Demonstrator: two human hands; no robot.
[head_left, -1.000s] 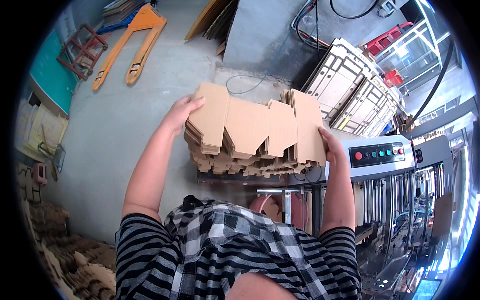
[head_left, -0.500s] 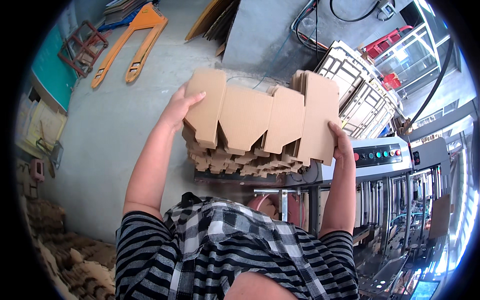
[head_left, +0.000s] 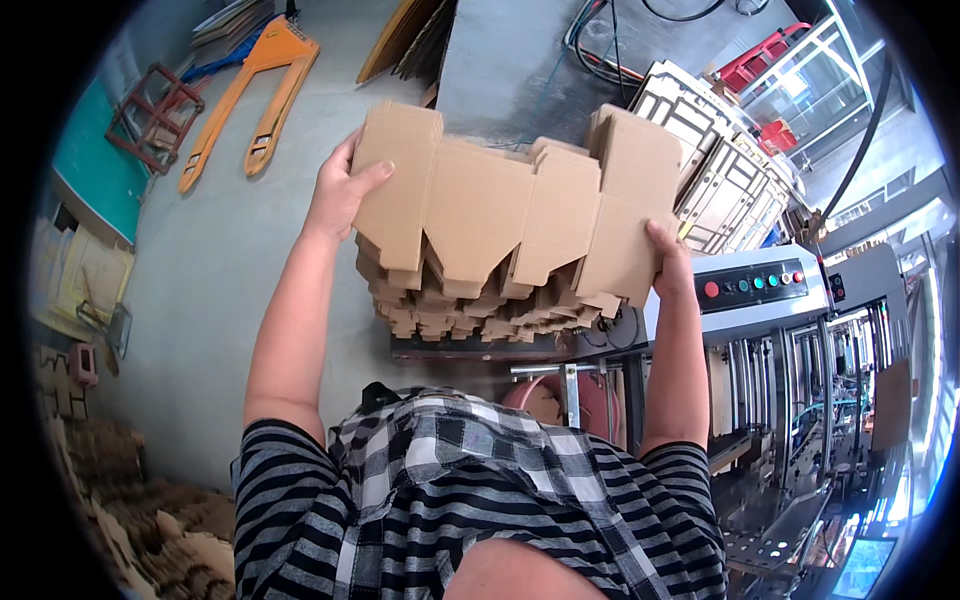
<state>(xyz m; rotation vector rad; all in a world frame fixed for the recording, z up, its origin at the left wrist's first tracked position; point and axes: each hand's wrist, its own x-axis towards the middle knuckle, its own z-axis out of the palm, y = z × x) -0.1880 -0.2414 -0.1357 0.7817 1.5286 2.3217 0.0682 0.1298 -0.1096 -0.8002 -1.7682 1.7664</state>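
Between my hands is a bundle of flat die-cut cardboard box blanks (head_left: 480, 205), brown, with notched and slanted flaps. My left hand (head_left: 342, 190) grips its left end, thumb on the front face and fingers behind. At the right end my right hand (head_left: 670, 262) holds it the same way, its thumb on the face and its other fingers mostly hidden. Directly below and behind the bundle stands a tall stack of the same blanks (head_left: 470, 318), its layered edges showing. Whether the bundle touches that stack, I cannot tell.
A grey machine with a button panel (head_left: 755, 288) stands close on the right. Framed cutting dies (head_left: 735, 195) lean behind it. An orange pallet jack (head_left: 285, 60) is at the far left on the grey floor. More cardboard pieces (head_left: 180, 540) lie at the lower left.
Both hands have raised the bundle of blanks slightly, away from me and a little to the left. More of its flaps' top edges show now. The grip stays the same.
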